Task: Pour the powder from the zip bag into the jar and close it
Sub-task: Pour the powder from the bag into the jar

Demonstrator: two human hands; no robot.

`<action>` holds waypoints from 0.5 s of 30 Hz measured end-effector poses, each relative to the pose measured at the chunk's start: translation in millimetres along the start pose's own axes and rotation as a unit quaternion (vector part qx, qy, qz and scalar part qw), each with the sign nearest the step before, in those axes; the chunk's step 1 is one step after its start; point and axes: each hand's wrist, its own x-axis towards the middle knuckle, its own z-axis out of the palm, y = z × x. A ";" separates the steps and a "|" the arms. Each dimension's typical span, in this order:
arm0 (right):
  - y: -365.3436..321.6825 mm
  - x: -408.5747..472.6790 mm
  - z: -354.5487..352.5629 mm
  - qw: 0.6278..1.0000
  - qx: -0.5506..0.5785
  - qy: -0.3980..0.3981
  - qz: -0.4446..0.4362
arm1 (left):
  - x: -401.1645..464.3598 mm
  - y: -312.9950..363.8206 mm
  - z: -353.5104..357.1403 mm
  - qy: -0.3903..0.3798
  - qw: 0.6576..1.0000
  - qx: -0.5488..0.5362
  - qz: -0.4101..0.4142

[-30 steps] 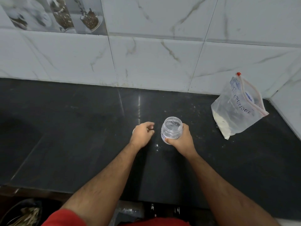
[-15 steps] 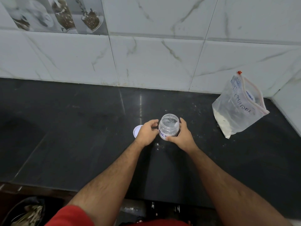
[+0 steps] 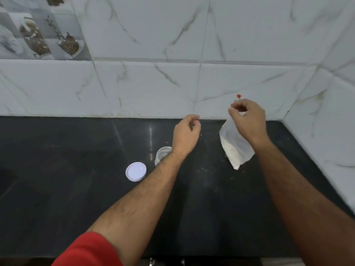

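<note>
1. The clear plastic zip bag with white powder settled in its lower corner (image 3: 235,148) stands right of centre in the frame, its base on the counter and its top leaning toward the wall. My right hand (image 3: 249,120) is at its top edge, thumb and fingers curled together just below the small red zip slider (image 3: 238,96). It looks like a pinch on the top edge, though my hand hides the contact itself.

2. My left hand (image 3: 185,135) hovers at centre frame, left of the bag and apart from it, fingers loosely curled and holding nothing.

3. The small clear jar (image 3: 162,153) sits open on the counter, just left of my left wrist, which covers part of it. Its round white lid (image 3: 136,171) lies flat, lower left of the jar and close by.

4. I judge the step in hand to be taking up the bag; no powder is in the jar yet, as far as I can tell.

5. Next I need both hands on the bag: one to steady it, one to draw the slider, then bring the open mouth over the narrow jar and tip slowly.

6. The glossy black stone counter (image 3: 57,189) carries a few pale specks near the bag.

7. Behind it, the white marble-veined wall tiles (image 3: 153,83) turn a corner at the right; a picture tile of spoons and spices (image 3: 38,35) fills the upper left.
</note>
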 end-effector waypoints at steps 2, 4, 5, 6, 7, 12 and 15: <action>16.6 22.4 -27.3 0.999 -0.026 0.034 0.010 | 5.3 17.0 26.4 -0.021 1.000 0.000 0.010; 34.3 42.0 -47.9 0.997 -0.056 0.042 0.042 | 10.7 32.7 50.4 -0.044 0.999 0.004 0.005; 42.9 50.3 -55.2 0.995 -0.072 0.035 0.058 | 13.3 40.4 61.1 -0.054 0.999 0.009 -0.001; 51.6 57.9 -60.4 0.993 -0.090 0.021 0.074 | 16.5 47.0 71.3 -0.062 0.998 0.017 -0.006; 59.2 63.7 -63.8 0.991 -0.107 0.004 0.086 | 19.8 52.6 80.8 -0.068 0.997 0.028 -0.012; 79.0 76.4 -63.5 0.978 -0.125 -0.098 0.134 | 33.2 69.1 120.2 -0.076 0.992 0.082 -0.060; 84.2 80.0 -58.3 0.963 -0.073 -0.181 0.185 | 35.3 75.7 135.5 -0.073 0.986 0.125 -0.079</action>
